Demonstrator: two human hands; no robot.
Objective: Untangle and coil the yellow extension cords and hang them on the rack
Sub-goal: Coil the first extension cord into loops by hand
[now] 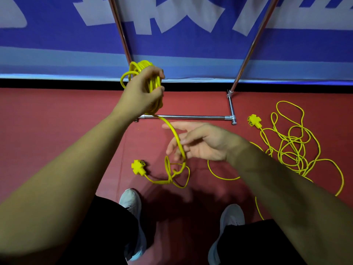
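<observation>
Left hand grips coiled yellow cord; right hand slack, straight fingers touching its tail. Tangled second cord near floor's right edge.

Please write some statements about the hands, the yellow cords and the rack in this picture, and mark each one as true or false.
1. The left hand grips a coil of yellow cord. True.
2. That coil already hangs on the rack. False: it is in the left hand, not on any bar.
3. A second cord lies in loose tangled loops on the red floor, at the right. True.
4. The right hand holds the socket end of the cord being coiled. False: the socket end lies on the floor; only the cord runs past the right hand's extended fingers.
</observation>
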